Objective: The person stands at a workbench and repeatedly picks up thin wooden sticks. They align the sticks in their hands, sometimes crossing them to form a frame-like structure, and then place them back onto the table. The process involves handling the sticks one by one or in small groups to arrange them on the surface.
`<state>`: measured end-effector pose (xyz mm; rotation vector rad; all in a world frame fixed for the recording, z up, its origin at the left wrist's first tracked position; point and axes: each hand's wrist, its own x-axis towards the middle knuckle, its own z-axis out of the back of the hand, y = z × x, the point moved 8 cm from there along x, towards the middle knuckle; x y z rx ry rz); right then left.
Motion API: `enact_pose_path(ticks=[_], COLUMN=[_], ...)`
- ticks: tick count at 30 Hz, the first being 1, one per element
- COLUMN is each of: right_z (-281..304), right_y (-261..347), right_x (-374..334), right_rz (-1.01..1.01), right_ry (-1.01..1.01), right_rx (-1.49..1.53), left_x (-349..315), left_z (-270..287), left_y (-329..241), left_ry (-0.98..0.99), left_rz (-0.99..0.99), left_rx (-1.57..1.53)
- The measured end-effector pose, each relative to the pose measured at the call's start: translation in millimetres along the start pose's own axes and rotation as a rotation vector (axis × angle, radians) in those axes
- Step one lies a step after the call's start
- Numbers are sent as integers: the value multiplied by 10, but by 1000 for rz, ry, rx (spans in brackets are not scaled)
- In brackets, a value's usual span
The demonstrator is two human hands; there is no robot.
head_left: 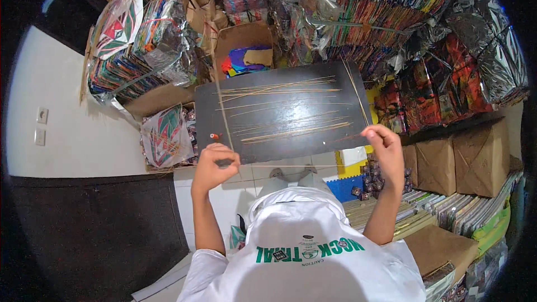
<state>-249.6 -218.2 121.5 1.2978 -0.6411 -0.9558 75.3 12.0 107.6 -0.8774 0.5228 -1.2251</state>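
Near the left front corner of the dark table (279, 81), my left hand (217, 166) is closed in a pinch on a thin bamboo stick (222, 100) that rises past the table's left side. My right hand (386, 148) is raised at the right front corner, thumb and index finger pinched together on thin sticks (358, 92) slanting along the right side. A pale, thin strip (296, 166) stretches between the hands just off the front edge; whether it is stick or thread is unclear. Several loose bamboo sticks (291, 130) lie across the tabletop. An orange thread spool (214, 136) stands by my left hand.
Bundled stacks of colourful sheets (134, 50) crowd the back left, with more stacks (386, 17) at the back right. An open cardboard box (243, 39) stands behind the table. Brown wrapped parcels (475, 159) are at right. A white wall (67, 106) rises at left.
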Motion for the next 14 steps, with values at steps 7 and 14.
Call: enact_pose_path(ticks=[7, 14], right_z=[247, 511], right_y=[-919, -2038], right_x=[-19, -299], right_rz=[-56, -566], right_ry=[251, 409], right_rx=[-410, -707], left_x=[-133, -83], left_z=[212, 356], left_y=[444, 475], left_ry=[-458, -665], left_rz=[192, 239], left_rx=[-538, -631])
